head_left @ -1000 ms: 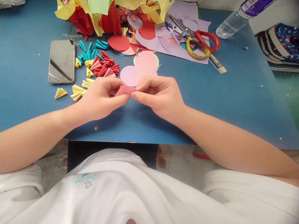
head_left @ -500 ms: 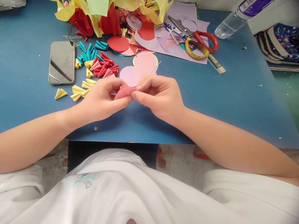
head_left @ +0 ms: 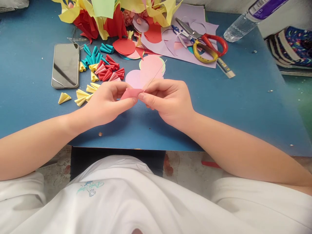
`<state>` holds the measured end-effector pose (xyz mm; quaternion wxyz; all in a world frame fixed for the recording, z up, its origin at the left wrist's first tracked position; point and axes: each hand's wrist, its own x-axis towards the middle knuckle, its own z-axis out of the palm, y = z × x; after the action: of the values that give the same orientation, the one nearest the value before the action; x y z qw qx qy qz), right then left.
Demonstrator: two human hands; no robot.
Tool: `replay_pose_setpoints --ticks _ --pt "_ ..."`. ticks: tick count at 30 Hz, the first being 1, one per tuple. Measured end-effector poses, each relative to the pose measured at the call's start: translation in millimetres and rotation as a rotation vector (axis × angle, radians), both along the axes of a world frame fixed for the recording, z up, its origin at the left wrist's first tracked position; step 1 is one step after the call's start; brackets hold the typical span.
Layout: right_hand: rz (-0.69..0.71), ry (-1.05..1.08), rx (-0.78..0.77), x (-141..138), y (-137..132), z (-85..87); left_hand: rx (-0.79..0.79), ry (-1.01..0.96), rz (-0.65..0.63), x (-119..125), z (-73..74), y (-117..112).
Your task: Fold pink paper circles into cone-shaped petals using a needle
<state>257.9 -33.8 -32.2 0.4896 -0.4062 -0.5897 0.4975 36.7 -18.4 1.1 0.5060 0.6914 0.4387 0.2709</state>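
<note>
Both my hands meet over the blue table point(head_left: 219, 107), pinching one small pink paper piece point(head_left: 130, 93) between them. My left hand point(head_left: 107, 102) grips its left side with thumb and fingers. My right hand point(head_left: 168, 99) holds its right end and also a thin needle-like stick point(head_left: 156, 73) that points up and away. Just behind the hands lie flat pink and lilac paper circles point(head_left: 148, 70).
Left of the hands lie several rolled paper cones in yellow point(head_left: 83, 94), red point(head_left: 109, 70) and teal point(head_left: 94, 57), plus a phone point(head_left: 65, 65). Scissors point(head_left: 204, 40), lilac scrap sheets, a ruler and a plastic bottle point(head_left: 246, 19) lie at the back, with crumpled coloured paper point(head_left: 107, 16).
The pink piece has been flattened and pinched tighter between the fingertips; both hands shifted slightly. Everything on the table stayed put.
</note>
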Motion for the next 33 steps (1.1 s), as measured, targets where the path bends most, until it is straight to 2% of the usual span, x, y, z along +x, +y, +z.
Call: replay_pose_setpoints --ticks 8,13,20,27,33 --pt "0.011 -0.004 0.01 1.0 -0.9 1.3 0.104 0.006 0.021 2.2 6.0 -4.7" --pt "0.005 0.002 0.033 -0.2 -1.2 0.4 0.11 0.028 0.021 3.7 9.1 -8.0" --pt "-0.014 -0.033 0.037 -0.2 -2.0 -2.3 0.163 0.004 -0.015 3.4 5.7 -7.5" --pt "0.01 0.047 0.039 -2.2 -5.3 0.6 0.094 -0.011 -0.018 4.5 5.2 -7.1" --pt "0.03 -0.047 0.081 1.4 -6.2 1.1 0.064 0.047 0.016 1.4 5.0 -5.3"
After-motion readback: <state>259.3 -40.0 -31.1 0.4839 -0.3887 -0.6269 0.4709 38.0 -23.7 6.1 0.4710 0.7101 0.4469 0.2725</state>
